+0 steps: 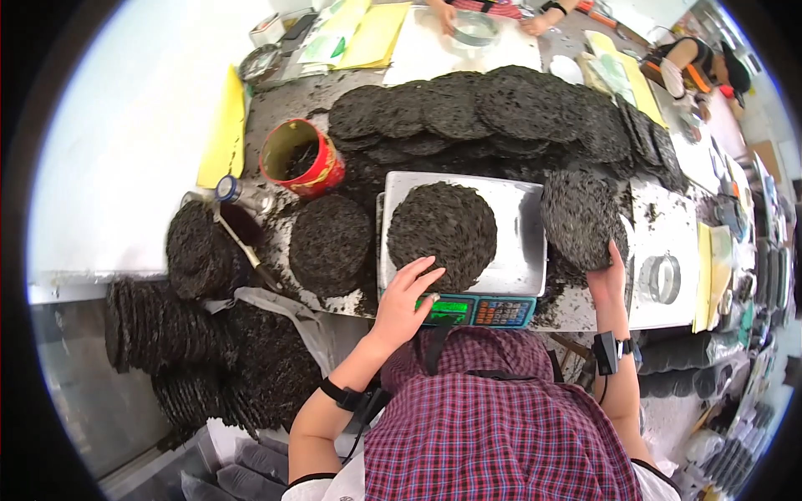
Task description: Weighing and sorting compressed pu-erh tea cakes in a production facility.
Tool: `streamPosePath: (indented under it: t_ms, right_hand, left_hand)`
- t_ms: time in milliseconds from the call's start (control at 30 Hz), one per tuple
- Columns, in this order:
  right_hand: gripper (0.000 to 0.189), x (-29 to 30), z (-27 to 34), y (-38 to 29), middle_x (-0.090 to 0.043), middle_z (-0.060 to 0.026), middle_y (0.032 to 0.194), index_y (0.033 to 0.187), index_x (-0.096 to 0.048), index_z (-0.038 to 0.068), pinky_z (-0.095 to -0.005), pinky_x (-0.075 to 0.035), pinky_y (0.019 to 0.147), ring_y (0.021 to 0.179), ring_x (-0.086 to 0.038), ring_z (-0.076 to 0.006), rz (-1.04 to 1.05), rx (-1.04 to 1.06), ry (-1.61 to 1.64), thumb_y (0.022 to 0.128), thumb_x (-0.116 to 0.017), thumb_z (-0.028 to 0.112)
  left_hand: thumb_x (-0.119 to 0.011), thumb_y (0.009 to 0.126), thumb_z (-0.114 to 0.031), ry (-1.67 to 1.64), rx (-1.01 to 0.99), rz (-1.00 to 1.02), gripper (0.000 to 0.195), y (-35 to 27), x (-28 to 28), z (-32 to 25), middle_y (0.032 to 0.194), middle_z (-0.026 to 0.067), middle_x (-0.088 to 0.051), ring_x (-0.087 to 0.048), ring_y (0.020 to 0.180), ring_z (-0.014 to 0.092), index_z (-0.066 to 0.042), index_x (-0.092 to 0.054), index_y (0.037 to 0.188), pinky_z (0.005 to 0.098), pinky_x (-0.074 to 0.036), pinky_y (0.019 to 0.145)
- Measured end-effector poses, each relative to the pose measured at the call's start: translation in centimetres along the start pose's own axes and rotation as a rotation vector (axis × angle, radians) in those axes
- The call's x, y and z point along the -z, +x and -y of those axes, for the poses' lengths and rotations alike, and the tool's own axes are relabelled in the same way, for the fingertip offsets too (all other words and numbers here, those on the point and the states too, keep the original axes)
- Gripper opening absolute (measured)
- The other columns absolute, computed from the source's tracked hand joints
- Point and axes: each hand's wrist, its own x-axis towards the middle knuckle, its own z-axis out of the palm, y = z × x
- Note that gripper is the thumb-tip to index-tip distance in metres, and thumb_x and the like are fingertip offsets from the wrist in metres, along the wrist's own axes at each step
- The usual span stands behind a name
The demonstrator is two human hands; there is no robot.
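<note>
On the steel pan [523,235] of a digital scale lies a dark, rough round cake [442,235] that looks like dried seaweed. My left hand [407,300] rests its fingertips on the near left edge of this cake, fingers spread. A second cake [579,216] is tilted up at the pan's right side, and my right hand [609,269] grips its lower right edge. Below the pan, the scale's green-lit display [448,308] is partly covered by my left hand, beside a keypad [501,311]. Another cake or short stack [330,244] sits left of the scale.
Overlapping cakes [451,106] form a long row behind the scale. A red tin [302,160], a lidded jar [241,193] and a brush [250,253] stand or lie left. More stacked cakes [169,325] are lower left. Other people's hands [536,25] work around a metal ring [475,28] across the table.
</note>
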Motion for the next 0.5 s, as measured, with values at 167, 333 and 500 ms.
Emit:
streamPosePath:
  t_ms: [167, 333, 500]
  right_hand:
    - [0.044, -5.4, 1.7, -2.0, -0.05, -0.0123, 0.132, 0.131, -0.045, 0.001, -0.0436, -0.033, 0.106, 0.122, -0.046, -0.0277, 0.119, 0.031, 0.006, 0.092, -0.056, 0.02]
    - [0.053, -15.2, -4.9, -5.1, -0.056, -0.0121, 0.122, 0.127, -0.045, -0.005, -0.0338, -0.042, 0.097, 0.112, -0.053, -0.0208, 0.382, -0.005, -0.335, 0.088, -0.062, 0.027]
    - [0.056, -17.2, -11.4, -7.7, -0.054, -0.0147, 0.124, 0.13, -0.041, -0.002, -0.035, -0.041, 0.098, 0.112, -0.053, -0.0224, 0.889, 0.265, -0.79, 0.086, -0.066, 0.024]
  left_hand:
    - [-0.065, 0.076, -0.006, -0.306, 0.338, -0.249, 0.06, 0.9, 2.7, 1.3, 0.131, 0.0164, -0.05, -0.046, 0.124, 0.027, 0.0, -0.045, 0.132, 0.0364, -0.033, 0.105]
    - [-0.061, 0.089, -0.023, -1.393, 0.296, -0.163, 0.061, 3.5, 6.2, 1.3, 0.13, 0.0124, -0.049, -0.048, 0.121, 0.025, -0.003, -0.031, 0.139, 0.0383, -0.038, 0.102]
    - [-0.059, 0.09, -0.021, -1.251, 0.446, -0.63, 0.04, 2.7, 8.4, 1.5, 0.125, 0.0074, -0.053, -0.052, 0.114, 0.023, -0.006, -0.047, 0.126, 0.0416, -0.041, 0.098]
